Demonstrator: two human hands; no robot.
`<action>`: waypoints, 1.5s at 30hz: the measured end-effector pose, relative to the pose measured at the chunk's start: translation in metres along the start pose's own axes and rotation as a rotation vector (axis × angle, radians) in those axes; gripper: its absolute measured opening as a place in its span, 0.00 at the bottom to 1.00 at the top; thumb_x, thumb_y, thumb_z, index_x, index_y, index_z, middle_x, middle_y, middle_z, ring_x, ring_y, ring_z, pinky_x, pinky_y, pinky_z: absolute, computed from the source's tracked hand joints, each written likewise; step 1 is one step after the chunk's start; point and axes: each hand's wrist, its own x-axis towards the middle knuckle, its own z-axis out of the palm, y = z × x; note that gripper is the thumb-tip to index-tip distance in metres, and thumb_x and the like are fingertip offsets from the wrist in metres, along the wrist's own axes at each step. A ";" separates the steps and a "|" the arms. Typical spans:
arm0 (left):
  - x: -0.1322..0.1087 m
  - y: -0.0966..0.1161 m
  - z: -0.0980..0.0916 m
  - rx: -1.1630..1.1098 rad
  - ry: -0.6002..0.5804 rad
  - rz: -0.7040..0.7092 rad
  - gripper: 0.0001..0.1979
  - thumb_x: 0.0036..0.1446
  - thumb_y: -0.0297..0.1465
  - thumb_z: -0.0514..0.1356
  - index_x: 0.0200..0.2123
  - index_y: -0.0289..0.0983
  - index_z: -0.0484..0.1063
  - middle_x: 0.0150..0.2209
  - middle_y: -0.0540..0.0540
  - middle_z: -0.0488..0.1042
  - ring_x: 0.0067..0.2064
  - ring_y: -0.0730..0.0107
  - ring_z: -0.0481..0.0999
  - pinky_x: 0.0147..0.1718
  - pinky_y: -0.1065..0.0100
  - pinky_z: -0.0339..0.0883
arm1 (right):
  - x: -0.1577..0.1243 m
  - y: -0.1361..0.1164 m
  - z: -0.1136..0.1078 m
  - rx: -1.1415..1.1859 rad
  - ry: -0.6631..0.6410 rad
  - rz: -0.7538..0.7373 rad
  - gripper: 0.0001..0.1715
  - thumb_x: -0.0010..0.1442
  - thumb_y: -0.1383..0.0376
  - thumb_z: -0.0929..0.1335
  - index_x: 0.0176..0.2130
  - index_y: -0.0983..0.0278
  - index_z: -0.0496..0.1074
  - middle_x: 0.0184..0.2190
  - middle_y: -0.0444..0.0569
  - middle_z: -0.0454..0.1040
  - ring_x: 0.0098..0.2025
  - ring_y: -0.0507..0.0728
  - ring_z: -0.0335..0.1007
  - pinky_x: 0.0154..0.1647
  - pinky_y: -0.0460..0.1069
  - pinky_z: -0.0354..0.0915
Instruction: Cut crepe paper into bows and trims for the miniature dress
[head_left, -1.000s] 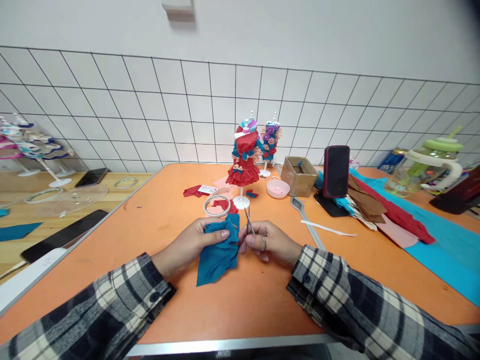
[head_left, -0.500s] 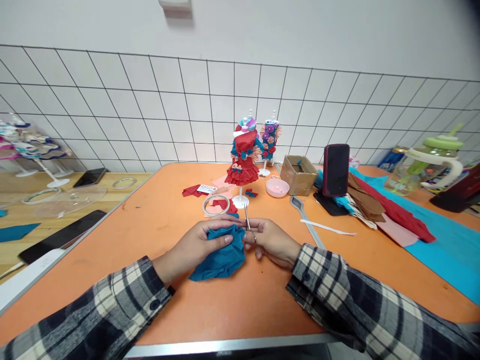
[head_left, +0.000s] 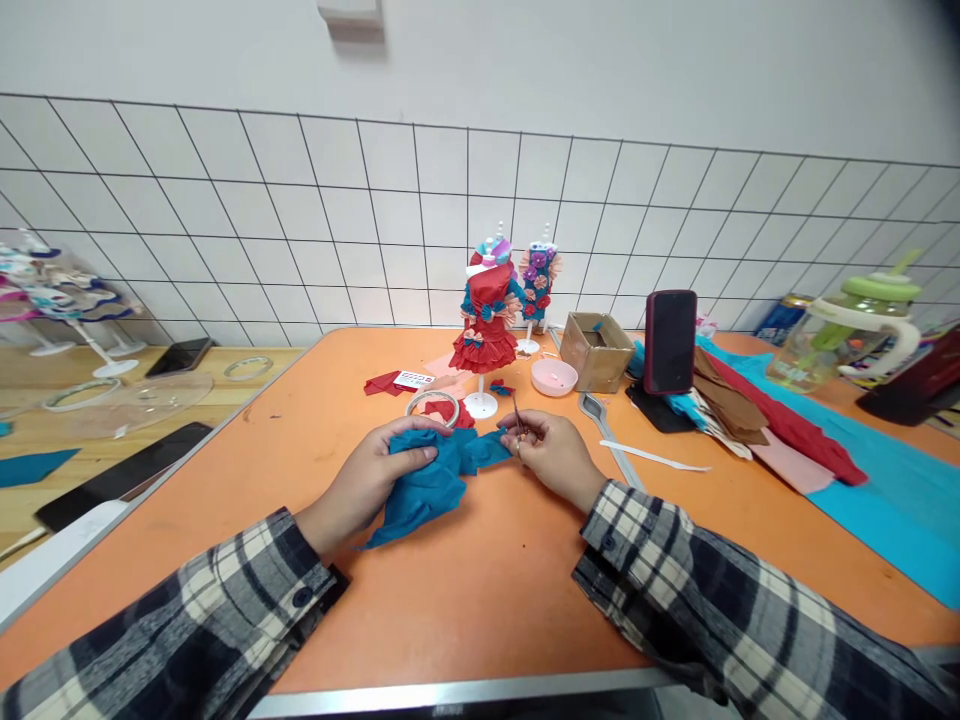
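Crumpled blue fabric [head_left: 424,490] hangs from my left hand [head_left: 367,478], whose thumb lies on top of it. A narrow end of the fabric stretches right to my right hand [head_left: 555,452], which has its fingers closed on small scissors [head_left: 517,418] and touches the fabric's tip. The scissors' blades point up and away from me. Just beyond the hands are a tape ring [head_left: 433,408] and red fabric scraps [head_left: 390,383]. A small dress form in a red dress [head_left: 486,330] stands behind them on a white base.
Right of the dress form are a pink bowl [head_left: 554,377], a cardboard box [head_left: 596,352], an upright phone [head_left: 670,342] and a white strip [head_left: 655,456]. Layered fabrics [head_left: 795,410] and a green-lidded bottle [head_left: 862,330] lie farther right. Another phone [head_left: 124,475] rests on the left wooden surface.
My hands have moved apart, the right one going right and slightly up. The blue fabric is now stretched out between them, and the scissors have shifted right with my right hand.
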 end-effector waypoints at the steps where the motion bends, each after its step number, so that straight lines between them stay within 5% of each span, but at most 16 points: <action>1: 0.000 0.001 0.000 -0.024 0.004 0.001 0.15 0.46 0.31 0.66 0.40 0.36 0.73 0.35 0.47 0.77 0.33 0.65 0.75 0.35 0.67 0.69 | 0.002 0.003 0.000 -0.084 0.028 -0.032 0.15 0.51 0.62 0.70 0.39 0.67 0.74 0.30 0.47 0.74 0.25 0.50 0.66 0.25 0.45 0.63; 5: -0.004 0.004 -0.002 -0.110 -0.004 0.023 0.13 0.44 0.30 0.64 0.37 0.36 0.74 0.30 0.47 0.76 0.30 0.66 0.73 0.31 0.67 0.67 | 0.005 0.008 0.002 -0.165 0.041 -0.023 0.16 0.50 0.63 0.70 0.40 0.66 0.75 0.35 0.48 0.77 0.30 0.51 0.70 0.32 0.47 0.66; 9: -0.006 0.003 -0.006 -0.138 -0.062 0.074 0.10 0.42 0.30 0.62 0.31 0.35 0.76 0.30 0.44 0.75 0.34 0.61 0.73 0.34 0.64 0.67 | 0.002 0.003 0.002 0.007 -0.084 0.095 0.29 0.50 0.59 0.71 0.51 0.66 0.70 0.41 0.51 0.75 0.30 0.51 0.69 0.25 0.45 0.64; 14: -0.004 0.002 -0.008 -0.106 -0.084 0.258 0.08 0.43 0.29 0.60 0.28 0.36 0.77 0.33 0.45 0.74 0.38 0.60 0.72 0.41 0.63 0.66 | 0.002 0.000 0.002 -0.145 0.127 -0.080 0.19 0.50 0.61 0.70 0.43 0.66 0.73 0.36 0.48 0.76 0.24 0.48 0.60 0.28 0.46 0.62; 16: -0.004 0.003 -0.006 0.007 -0.164 0.321 0.07 0.44 0.29 0.58 0.26 0.36 0.76 0.32 0.44 0.73 0.36 0.61 0.72 0.41 0.63 0.66 | 0.007 0.003 0.007 -0.203 0.068 -0.112 0.14 0.52 0.62 0.69 0.39 0.65 0.74 0.32 0.46 0.75 0.23 0.48 0.60 0.28 0.46 0.61; 19: -0.002 0.006 -0.004 0.464 -0.335 0.401 0.07 0.42 0.26 0.56 0.22 0.37 0.74 0.33 0.44 0.75 0.38 0.60 0.72 0.44 0.62 0.64 | 0.020 0.008 0.019 -0.384 -0.031 -0.174 0.10 0.53 0.63 0.69 0.38 0.62 0.74 0.29 0.44 0.75 0.27 0.50 0.64 0.29 0.45 0.58; 21: 0.002 0.007 -0.008 0.815 -0.279 0.416 0.10 0.41 0.24 0.54 0.23 0.38 0.75 0.32 0.45 0.76 0.38 0.60 0.72 0.43 0.63 0.64 | 0.029 0.010 0.026 -0.498 -0.021 -0.203 0.09 0.51 0.64 0.71 0.36 0.61 0.73 0.30 0.44 0.74 0.32 0.52 0.66 0.31 0.46 0.57; 24: 0.011 0.008 -0.025 1.100 -0.024 0.379 0.20 0.43 0.23 0.50 0.36 0.39 0.77 0.31 0.48 0.77 0.35 0.63 0.74 0.37 0.66 0.65 | 0.037 0.013 0.030 -0.528 0.033 -0.197 0.12 0.49 0.67 0.71 0.37 0.61 0.72 0.34 0.44 0.74 0.35 0.53 0.66 0.32 0.46 0.56; 30: 0.025 -0.004 -0.047 1.323 0.090 0.361 0.22 0.54 0.36 0.55 0.52 0.45 0.72 0.55 0.47 0.72 0.49 0.56 0.74 0.40 0.67 0.66 | 0.035 0.016 0.032 -0.409 0.083 -0.187 0.12 0.51 0.63 0.70 0.38 0.62 0.71 0.30 0.43 0.74 0.29 0.52 0.65 0.31 0.46 0.58; 36: 0.040 -0.022 -0.044 1.308 0.060 0.295 0.14 0.58 0.37 0.54 0.41 0.44 0.77 0.43 0.46 0.78 0.42 0.57 0.75 0.35 0.67 0.63 | 0.031 0.013 0.039 -0.178 -0.103 -0.067 0.12 0.49 0.67 0.70 0.37 0.64 0.70 0.31 0.43 0.74 0.30 0.51 0.69 0.32 0.46 0.63; 45: 0.038 -0.019 -0.051 0.903 -0.006 0.320 0.12 0.56 0.37 0.57 0.37 0.38 0.77 0.40 0.45 0.79 0.43 0.61 0.75 0.44 0.67 0.64 | 0.022 0.016 0.032 -0.076 -0.266 -0.033 0.10 0.50 0.67 0.70 0.34 0.64 0.68 0.37 0.47 0.78 0.41 0.55 0.74 0.44 0.50 0.66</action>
